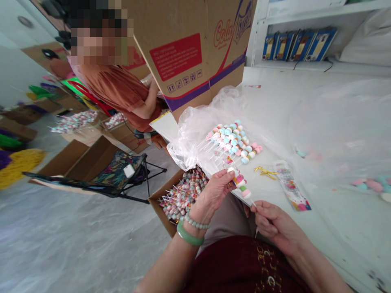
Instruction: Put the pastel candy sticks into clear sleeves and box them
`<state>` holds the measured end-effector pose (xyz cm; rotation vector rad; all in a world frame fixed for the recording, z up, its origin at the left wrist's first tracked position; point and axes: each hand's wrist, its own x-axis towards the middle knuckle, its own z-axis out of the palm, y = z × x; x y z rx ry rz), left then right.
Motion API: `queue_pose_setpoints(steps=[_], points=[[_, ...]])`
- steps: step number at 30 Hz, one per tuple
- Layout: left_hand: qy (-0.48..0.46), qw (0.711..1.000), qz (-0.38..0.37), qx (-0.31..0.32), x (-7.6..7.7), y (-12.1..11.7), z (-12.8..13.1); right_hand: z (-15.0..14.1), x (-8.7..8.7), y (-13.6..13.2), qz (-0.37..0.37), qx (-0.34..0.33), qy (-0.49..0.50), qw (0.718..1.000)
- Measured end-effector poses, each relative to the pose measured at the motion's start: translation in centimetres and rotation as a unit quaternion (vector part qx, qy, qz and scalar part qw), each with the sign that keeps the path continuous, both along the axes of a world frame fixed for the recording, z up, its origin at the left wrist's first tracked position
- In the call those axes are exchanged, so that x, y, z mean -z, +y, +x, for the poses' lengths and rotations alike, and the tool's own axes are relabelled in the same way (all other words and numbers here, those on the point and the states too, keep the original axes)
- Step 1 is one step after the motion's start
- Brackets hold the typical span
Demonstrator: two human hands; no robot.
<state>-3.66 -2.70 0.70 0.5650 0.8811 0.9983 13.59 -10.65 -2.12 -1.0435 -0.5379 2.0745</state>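
Observation:
My left hand (217, 188), with a bead bracelet and a green bangle, pinches a printed clear wrapper (239, 179) around a marshmallow skewer (245, 193). Pink, green and white pieces stick out of its lower end. Fingertips of my right hand (271, 221) are closed on the skewer's white stick. Just beyond, unwrapped marshmallow skewers (233, 140) in blue, white and pink lie in a pile on clear plastic. Gold twist ties (266, 172) and flat printed wrappers (291, 185) lie on the white table to the right.
Below the table edge, a cardboard box (165, 215) holds many wrapped skewers. A large carton (189, 53) stands behind the pile. A folding chair (122, 179) with a white phone stands left, near a co-worker (122, 85) in a brown shirt. Loose marshmallows (374, 185) lie under plastic at right.

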Motion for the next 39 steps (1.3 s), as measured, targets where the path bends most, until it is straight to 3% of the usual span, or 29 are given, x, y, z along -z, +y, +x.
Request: queue_pose_setpoints(steps=[2, 4, 8, 9, 10, 12, 15, 17, 19, 21, 26, 29, 32, 37, 39], points=[[0.002, 1.000, 0.002, -0.009, 0.3, -0.1, 0.2, -0.4, -0.1, 0.1, 0.058, 0.047, -0.111, 0.991], [0.000, 1.000, 0.004, -0.016, 0.5, -0.3, 0.7, -0.8, -0.1, 0.3, 0.158, 0.081, -0.277, 0.944], [-0.022, 1.000, -0.004, -0.016, 0.8, -0.6, 1.4, -1.4, 0.3, 0.7, 0.360, 0.081, -0.565, 0.738], [-0.026, 1.000, -0.010, -0.005, 0.8, -0.6, 1.4, -1.4, 0.4, 0.8, 0.383, 0.078, -0.590, 0.706], [-0.025, 0.999, -0.019, 0.010, 0.8, -0.6, 1.2, -1.5, 0.5, 0.9, 0.394, 0.075, -0.595, 0.696], [-0.019, 0.999, -0.030, 0.030, 0.6, -0.2, 0.6, -1.4, 0.5, 1.1, 0.385, 0.069, -0.560, 0.730], [-0.052, 0.998, -0.014, 0.017, 0.1, 0.5, -0.6, -1.3, 0.4, 1.4, 0.330, 0.059, -0.468, 0.818], [-0.092, 0.996, -0.003, -0.002, -0.2, 0.8, -0.9, -1.3, 0.3, 1.6, 0.303, 0.059, -0.438, 0.845], [-0.093, 0.995, 0.002, -0.021, -0.5, 0.8, -0.7, -1.4, 0.0, 1.9, 0.295, 0.061, -0.442, 0.845], [-0.067, 0.996, 0.021, -0.050, -0.6, 0.5, 0.0, -1.5, -0.4, 2.1, 0.309, 0.053, -0.476, 0.822], [-0.054, 0.995, 0.037, -0.071, 0.0, -0.7, 2.3, -2.5, -1.6, 3.1, 0.399, 0.034, -0.585, 0.705], [-0.066, 0.996, 0.014, -0.065, 0.7, -1.1, 2.9, -3.0, -1.5, 3.6, 0.439, 0.052, -0.597, 0.670], [-0.073, 0.995, -0.004, -0.070, 1.0, -1.0, 2.6, -2.7, -1.1, 3.6, 0.453, 0.063, -0.564, 0.688], [0.043, 0.999, 0.016, -0.022, 1.3, -0.3, 1.8, -1.6, -0.5, 3.6, 0.360, 0.092, -0.511, 0.775], [0.046, 0.999, 0.002, -0.005, 1.6, -0.3, 1.8, -1.6, -0.3, 3.8, 0.346, 0.082, -0.490, 0.796]])
